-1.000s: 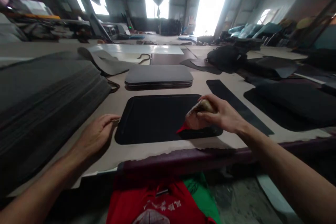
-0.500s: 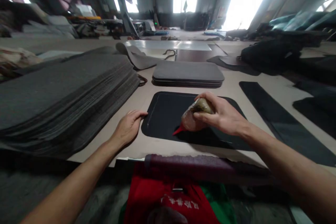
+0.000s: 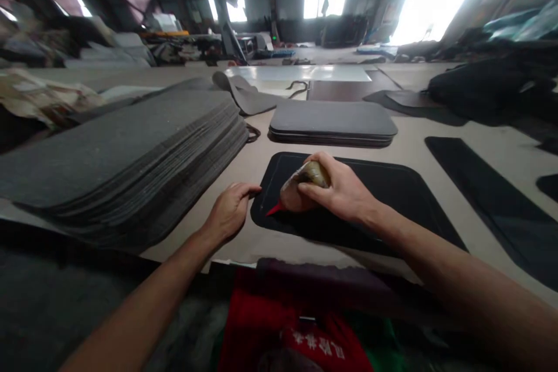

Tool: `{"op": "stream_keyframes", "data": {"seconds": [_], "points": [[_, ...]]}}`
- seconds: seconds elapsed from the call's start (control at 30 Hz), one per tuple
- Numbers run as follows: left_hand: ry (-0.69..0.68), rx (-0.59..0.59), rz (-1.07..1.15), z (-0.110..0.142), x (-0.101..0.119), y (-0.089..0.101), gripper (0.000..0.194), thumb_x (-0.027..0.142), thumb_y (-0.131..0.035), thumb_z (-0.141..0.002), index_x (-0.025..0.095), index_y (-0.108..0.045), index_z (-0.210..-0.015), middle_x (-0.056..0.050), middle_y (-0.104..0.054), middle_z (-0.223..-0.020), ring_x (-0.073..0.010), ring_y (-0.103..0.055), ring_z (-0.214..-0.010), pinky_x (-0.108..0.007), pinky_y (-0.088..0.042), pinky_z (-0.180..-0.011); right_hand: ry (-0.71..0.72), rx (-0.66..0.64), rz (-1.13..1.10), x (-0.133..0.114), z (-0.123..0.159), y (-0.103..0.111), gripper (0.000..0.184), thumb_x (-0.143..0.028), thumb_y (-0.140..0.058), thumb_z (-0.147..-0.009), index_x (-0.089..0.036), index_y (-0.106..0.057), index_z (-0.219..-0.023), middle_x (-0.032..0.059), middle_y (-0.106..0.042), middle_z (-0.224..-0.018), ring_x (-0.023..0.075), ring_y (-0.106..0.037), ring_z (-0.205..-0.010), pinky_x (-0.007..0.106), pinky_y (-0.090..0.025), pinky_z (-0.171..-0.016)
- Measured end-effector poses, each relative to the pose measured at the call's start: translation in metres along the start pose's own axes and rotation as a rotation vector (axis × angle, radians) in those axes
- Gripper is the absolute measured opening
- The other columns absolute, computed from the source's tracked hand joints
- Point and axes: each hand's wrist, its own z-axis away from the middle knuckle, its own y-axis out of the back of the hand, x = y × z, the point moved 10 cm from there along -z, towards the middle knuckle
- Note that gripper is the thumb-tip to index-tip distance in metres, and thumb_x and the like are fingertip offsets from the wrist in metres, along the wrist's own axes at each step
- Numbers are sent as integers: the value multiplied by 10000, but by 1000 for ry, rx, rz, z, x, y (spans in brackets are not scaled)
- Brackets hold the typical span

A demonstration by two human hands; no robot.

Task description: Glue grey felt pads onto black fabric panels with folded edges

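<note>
A black rounded-corner panel (image 3: pixel 383 197) lies flat on the tan table in front of me. My right hand (image 3: pixel 337 192) is closed round a squeeze bottle (image 3: pixel 300 186) with a red pointed nozzle, and the nozzle tip touches the panel near its left near corner. My left hand (image 3: pixel 231 212) rests on the table at the panel's left edge, fingers curled, fingertips on that edge.
A tall stack of grey felt sheets (image 3: pixel 117 157) fills the left side. A low stack of grey rounded panels (image 3: pixel 333 122) lies just beyond the black one. A long black strip (image 3: pixel 492 197) and dark fabric heaps are on the right. The table edge (image 3: pixel 305 270) runs close to my body.
My right hand has drawn the bottle's nozzle leftward along the panel's near edge, from its right part to its left corner. My left hand stays at the panel's left edge. The view has swung left.
</note>
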Motion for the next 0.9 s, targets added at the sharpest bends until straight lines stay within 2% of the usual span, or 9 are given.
{"op": "stream_keyframes", "data": {"seconds": [0.13,0.27,0.53,0.73,0.9], "points": [[0,-1,5,0,0,0,365,210,-375,-926,203,-709,-1074,-51,-706,-1089,-222,-627,-1058,-392,-501,-988,37,95,34,2,-4,5,299,-333,-689,-789,-229,-560,-1037,22,-633,-950,230,-581,-848,347,-423,-748],[-6,1,9,0,3,0,362,207,-374,-926,204,-706,-1070,-48,-705,-1090,-221,-620,-1066,-392,-494,-989,18,125,1,8,-5,6,308,-343,-694,-787,-233,-565,-1044,17,-632,-943,230,-583,-846,343,-427,-748],[-17,5,-14,1,2,0,364,194,-366,-930,203,-702,-1069,-52,-707,-1070,-215,-622,-1046,-379,-504,-971,74,40,9,-3,-7,-3,320,-332,-688,-783,-228,-562,-1058,20,-641,-973,226,-589,-861,333,-428,-747],[-77,-18,-62,2,15,-4,330,177,-406,-913,205,-698,-1065,-67,-700,-1035,-239,-603,-1038,-410,-498,-963,94,-56,41,-9,-3,16,319,-343,-684,-778,-219,-596,-1058,15,-661,-948,222,-596,-834,327,-431,-738],[-97,-29,-86,3,17,-6,378,128,-389,-874,199,-689,-1093,-78,-687,-1040,-247,-584,-1042,-423,-495,-940,52,-106,73,-2,11,33,313,-363,-694,-779,-231,-612,-1051,8,-664,-925,222,-598,-820,316,-435,-710]]}}
